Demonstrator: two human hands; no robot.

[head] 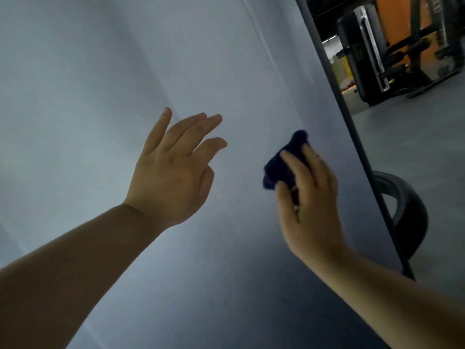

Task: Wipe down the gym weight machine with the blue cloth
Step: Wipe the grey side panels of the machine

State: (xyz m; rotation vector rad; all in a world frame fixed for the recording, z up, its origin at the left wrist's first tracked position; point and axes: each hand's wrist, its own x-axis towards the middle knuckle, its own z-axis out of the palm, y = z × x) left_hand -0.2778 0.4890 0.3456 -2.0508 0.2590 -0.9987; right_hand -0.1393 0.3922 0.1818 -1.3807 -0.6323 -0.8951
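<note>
The left hand (173, 170) was spread, fingers straight and apart, before a pale grey panel (88, 84); contact could not be confirmed. The right hand (309, 197) gripped the bunched blue cloth (281, 165) against the panel, near its dark frame (352, 127). Beyond it stood a tyre (412, 210) and, further off, a weight machine (362, 54).

The blue cloth (284, 159) looks fuzzy and matt; the pale panel (100, 71) smooth, faintly sheened; its edge strip (352, 127) dark
</note>
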